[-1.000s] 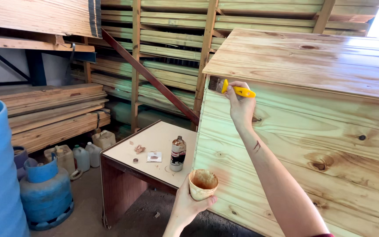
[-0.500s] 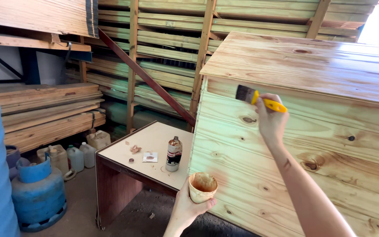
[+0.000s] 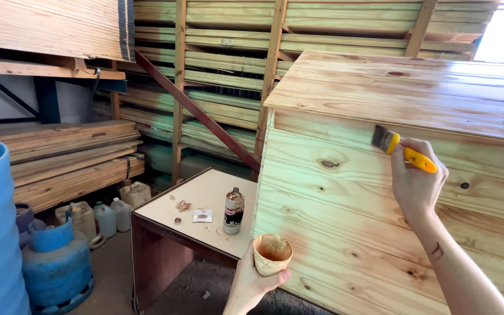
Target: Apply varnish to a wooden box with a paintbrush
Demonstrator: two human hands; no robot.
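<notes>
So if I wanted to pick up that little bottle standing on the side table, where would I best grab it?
Probably round its middle, from the front or the side. The bottle stands upright near the small table's right edge, with bare tabletop in front of it. Its body is a slim, straight cylinder, so fingers could wrap it there. The wooden crate stands close on its right, so reaching from that side looks tight.
</notes>
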